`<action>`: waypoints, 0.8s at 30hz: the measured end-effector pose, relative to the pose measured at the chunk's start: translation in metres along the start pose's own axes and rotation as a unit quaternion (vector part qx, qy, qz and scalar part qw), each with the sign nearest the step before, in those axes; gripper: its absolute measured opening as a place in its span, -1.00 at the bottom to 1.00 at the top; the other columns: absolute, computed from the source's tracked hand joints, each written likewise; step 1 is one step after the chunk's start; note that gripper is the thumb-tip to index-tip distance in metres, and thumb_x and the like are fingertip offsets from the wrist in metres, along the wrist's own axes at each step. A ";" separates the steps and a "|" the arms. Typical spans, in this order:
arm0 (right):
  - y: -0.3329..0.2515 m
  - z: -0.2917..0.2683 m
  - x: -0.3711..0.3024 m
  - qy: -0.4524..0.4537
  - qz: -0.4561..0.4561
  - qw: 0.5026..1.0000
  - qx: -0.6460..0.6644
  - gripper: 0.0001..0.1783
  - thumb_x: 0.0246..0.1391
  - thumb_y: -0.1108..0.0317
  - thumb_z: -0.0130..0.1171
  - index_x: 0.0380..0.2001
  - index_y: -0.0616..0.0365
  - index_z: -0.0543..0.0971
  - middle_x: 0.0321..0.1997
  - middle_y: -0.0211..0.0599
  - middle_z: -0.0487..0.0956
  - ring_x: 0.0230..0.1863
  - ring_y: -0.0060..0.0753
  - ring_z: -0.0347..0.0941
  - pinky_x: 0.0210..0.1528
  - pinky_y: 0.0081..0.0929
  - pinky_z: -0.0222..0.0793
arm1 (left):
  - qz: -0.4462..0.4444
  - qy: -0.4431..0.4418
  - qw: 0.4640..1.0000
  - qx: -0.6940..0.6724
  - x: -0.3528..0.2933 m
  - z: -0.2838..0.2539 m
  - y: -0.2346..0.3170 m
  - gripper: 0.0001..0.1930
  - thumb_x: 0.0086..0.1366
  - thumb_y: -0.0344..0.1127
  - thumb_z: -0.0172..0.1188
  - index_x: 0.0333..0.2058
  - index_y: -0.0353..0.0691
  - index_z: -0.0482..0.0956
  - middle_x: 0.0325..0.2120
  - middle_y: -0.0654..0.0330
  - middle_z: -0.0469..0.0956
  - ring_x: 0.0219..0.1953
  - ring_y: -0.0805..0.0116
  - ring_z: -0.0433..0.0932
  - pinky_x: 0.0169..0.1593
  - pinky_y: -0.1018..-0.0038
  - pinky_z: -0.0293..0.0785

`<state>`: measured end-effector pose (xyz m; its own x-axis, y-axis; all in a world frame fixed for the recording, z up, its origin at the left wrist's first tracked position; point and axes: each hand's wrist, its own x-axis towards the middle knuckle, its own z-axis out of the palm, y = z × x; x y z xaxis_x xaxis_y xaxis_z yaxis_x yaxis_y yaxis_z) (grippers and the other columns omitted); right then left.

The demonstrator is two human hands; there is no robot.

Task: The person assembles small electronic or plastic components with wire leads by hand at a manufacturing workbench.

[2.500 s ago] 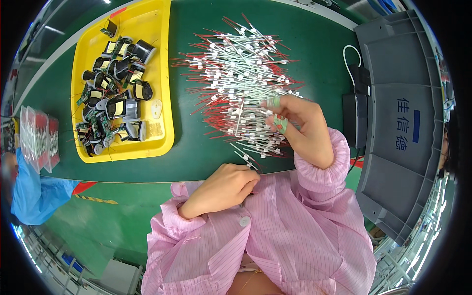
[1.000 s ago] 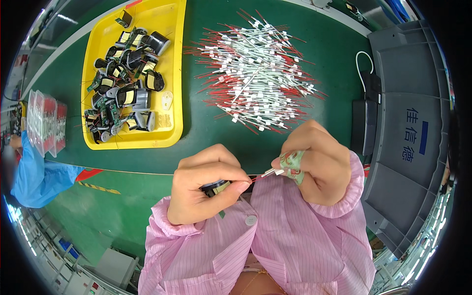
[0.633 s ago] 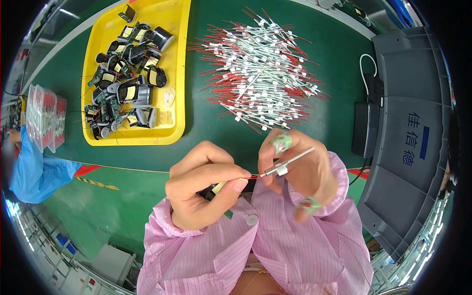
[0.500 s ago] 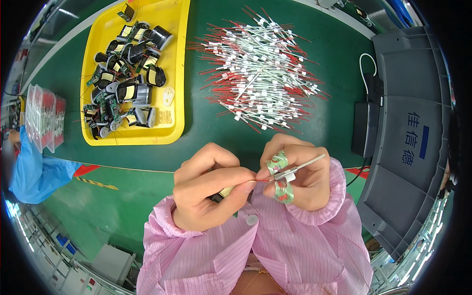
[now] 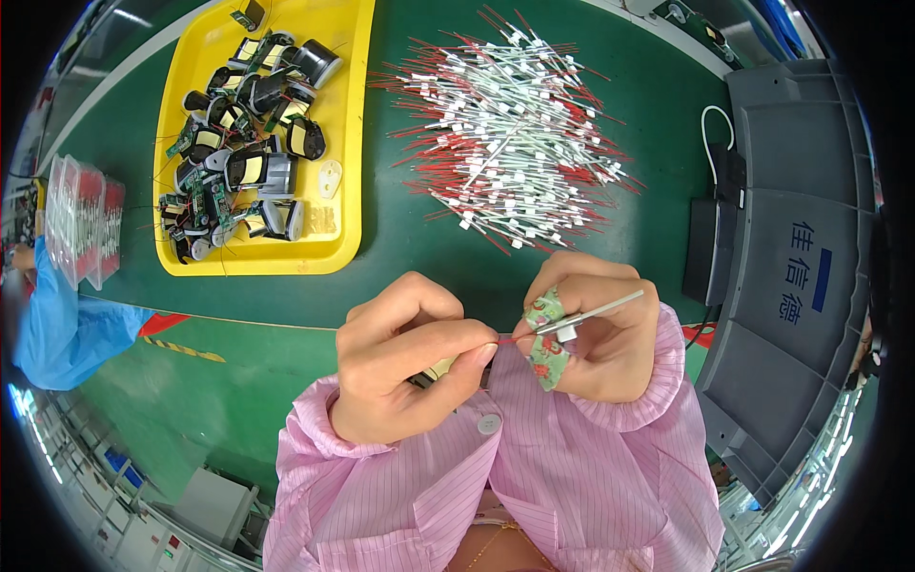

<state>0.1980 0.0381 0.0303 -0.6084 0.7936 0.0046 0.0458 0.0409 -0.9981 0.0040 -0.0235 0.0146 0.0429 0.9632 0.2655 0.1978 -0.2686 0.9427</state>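
Our right hand (image 5: pixel 610 348) moved from wire pile (image 5: pixel 519 133) to beside left hand (image 5: pixel 405 357); right fingers pinch white wire (image 5: pixel 613 305), left ones red wire (image 5: pixel 506 340).

Wire pile (image 5: pixel 515 133) on the table (image 5: pixel 396 234), tray (image 5: pixel 348 143) of parts (image 5: pixel 278 176) to its left, bin (image 5: pixel 777 153) to its right.

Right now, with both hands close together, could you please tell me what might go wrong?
The left hand pinches thin red wire close to the right hand, which holds a pale lead; too hard a pull might strain the wire.
A dark part with a yellow patch shows only partly behind the left fingers; it could drop if that grip loosens.
The green finger wraps might dull the right hand's feel.
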 end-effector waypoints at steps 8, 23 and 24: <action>0.002 -0.001 -0.002 0.075 0.015 0.994 0.075 -0.86 -0.25 0.66 0.22 -0.52 0.28 0.51 -0.47 -0.29 0.51 -0.45 -0.52 0.41 -0.40 -0.59 0.29 | -0.181 0.070 0.980 -0.046 -0.007 0.001 -0.026 -0.81 0.07 -0.51 0.33 -0.36 -0.31 0.50 -0.46 0.22 0.46 -0.49 0.55 0.41 -0.42 0.57 0.33; 0.015 -0.001 0.006 0.018 -0.069 0.996 0.053 -0.85 -0.18 0.56 0.22 -0.45 0.22 0.50 -0.35 -0.25 0.51 -0.36 -0.48 0.42 -0.34 -0.54 0.31 | -0.224 -0.057 0.847 -0.478 0.004 -0.001 -0.024 -0.79 0.08 -0.63 0.10 -0.27 -0.45 0.58 -0.22 -0.07 0.53 -0.29 0.26 0.57 -0.26 0.47 0.51; 0.013 -0.001 0.007 0.016 -0.064 0.998 0.022 -0.85 -0.20 0.56 0.23 -0.46 0.23 0.51 -0.34 -0.23 0.51 -0.36 -0.46 0.42 -0.34 -0.54 0.31 | -0.224 -0.057 0.847 -0.479 0.005 0.000 -0.019 -0.79 0.08 -0.63 0.10 -0.27 -0.45 0.58 -0.22 -0.07 0.53 -0.29 0.26 0.57 -0.26 0.47 0.51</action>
<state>0.1954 0.0446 0.0174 -0.5810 0.8029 0.1336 -0.0664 0.1169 -0.9909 0.0007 -0.0139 -0.0026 0.2780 0.9515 -0.1319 -0.6643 0.2896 0.6891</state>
